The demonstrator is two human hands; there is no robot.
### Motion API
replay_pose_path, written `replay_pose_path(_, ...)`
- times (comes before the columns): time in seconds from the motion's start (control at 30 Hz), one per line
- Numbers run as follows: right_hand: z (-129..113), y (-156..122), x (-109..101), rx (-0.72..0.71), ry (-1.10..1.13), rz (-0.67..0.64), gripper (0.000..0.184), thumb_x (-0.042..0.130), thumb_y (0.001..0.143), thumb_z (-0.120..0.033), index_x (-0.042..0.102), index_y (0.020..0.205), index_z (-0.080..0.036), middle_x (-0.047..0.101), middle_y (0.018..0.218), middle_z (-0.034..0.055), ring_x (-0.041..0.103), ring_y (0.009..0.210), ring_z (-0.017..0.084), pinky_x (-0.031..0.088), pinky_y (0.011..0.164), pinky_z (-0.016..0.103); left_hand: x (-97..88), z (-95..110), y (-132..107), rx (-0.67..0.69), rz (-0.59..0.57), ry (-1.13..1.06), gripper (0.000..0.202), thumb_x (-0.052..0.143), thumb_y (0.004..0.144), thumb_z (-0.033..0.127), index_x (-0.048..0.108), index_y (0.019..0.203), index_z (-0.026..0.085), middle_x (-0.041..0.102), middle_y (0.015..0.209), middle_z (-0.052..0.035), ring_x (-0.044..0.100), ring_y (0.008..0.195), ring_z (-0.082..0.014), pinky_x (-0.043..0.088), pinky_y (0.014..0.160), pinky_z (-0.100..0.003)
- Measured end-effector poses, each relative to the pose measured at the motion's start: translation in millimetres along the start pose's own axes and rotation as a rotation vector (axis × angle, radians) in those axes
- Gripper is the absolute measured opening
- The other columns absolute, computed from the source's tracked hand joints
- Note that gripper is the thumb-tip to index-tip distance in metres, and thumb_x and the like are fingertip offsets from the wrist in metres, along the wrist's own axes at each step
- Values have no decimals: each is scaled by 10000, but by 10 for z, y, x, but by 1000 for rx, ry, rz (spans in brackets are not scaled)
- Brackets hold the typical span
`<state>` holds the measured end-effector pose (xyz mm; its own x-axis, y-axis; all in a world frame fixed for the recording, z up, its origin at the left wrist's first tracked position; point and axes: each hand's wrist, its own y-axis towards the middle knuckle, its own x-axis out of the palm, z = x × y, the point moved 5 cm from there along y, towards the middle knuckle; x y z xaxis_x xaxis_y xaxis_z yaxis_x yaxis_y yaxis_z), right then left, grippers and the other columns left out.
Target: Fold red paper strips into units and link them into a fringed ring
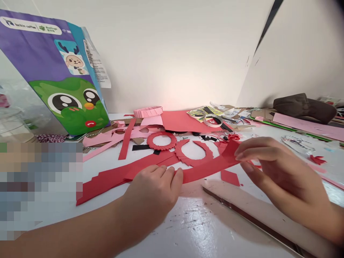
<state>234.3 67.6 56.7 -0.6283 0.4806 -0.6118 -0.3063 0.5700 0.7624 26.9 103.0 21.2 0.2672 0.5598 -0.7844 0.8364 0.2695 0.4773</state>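
Note:
A long red paper strip (204, 169) stretches across the white table (193, 229) between my hands. My left hand (153, 190) is closed on its middle part, fingers curled over the top edge. The fingers of my right hand (271, 163) pinch the strip's right end, which is lifted off the table. More red strips (107, 181) fan out to the left. Behind the held strip lie a red fringed paper ring (161, 141) and red fringed arcs (193, 152).
A purple and green paper bag (61, 79) stands at the back left. Pink strips (107, 139), a pink fringed ring (148, 111), a red sheet (182, 122) and tape rolls (212, 120) litter the back. A metal ruler (242, 215) lies front right. A dark pouch (303, 107) sits far right.

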Motion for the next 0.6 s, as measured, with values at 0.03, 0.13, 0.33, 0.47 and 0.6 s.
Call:
replay_pose_path(0.03,-1,-2,-22,0,-41,27,315,509,922,-69,569,1073,-339,631,1002,43,647,924,249,555,789,387,-3,3,-2,-3,9,0,447,381,795,-82,703,1079,39,814,947,-192,782,786,-297,640,621,-401)
replay_pose_path(0.13,-3,-7,-42,-20,-122,43,352,488,934,-65,591,1106,-354,628,1072,48,660,982,255,556,829,393,-10,-14,-7,-27,20,-11,498,397,840,-67,615,1274,40,801,1072,-185,778,904,-317,643,724,-440)
replay_pose_path(0.33,24,11,13,-24,-129,16,318,556,940,-88,639,1108,-345,644,1159,59,688,1049,256,575,877,365,-19,-97,4,-132,-6,-198,370,387,1030,190,536,1345,67,780,1094,-174,762,907,-297,639,689,-411)
replay_pose_path(0.47,-2,25,3,-64,-168,34,256,558,942,-66,635,1021,-297,627,1147,52,684,1048,211,558,893,308,35,-136,-24,-239,-37,-307,375,358,1040,244,529,1344,106,735,1220,-171,726,1057,-288,628,817,-412)
replay_pose_path(0.6,86,22,16,-29,-217,40,186,589,944,-104,644,992,-275,622,1127,65,668,1049,215,548,888,317,34,-116,-68,-202,33,-344,354,375,1004,177,508,1330,150,713,1241,-141,696,1076,-259,601,869,-381)
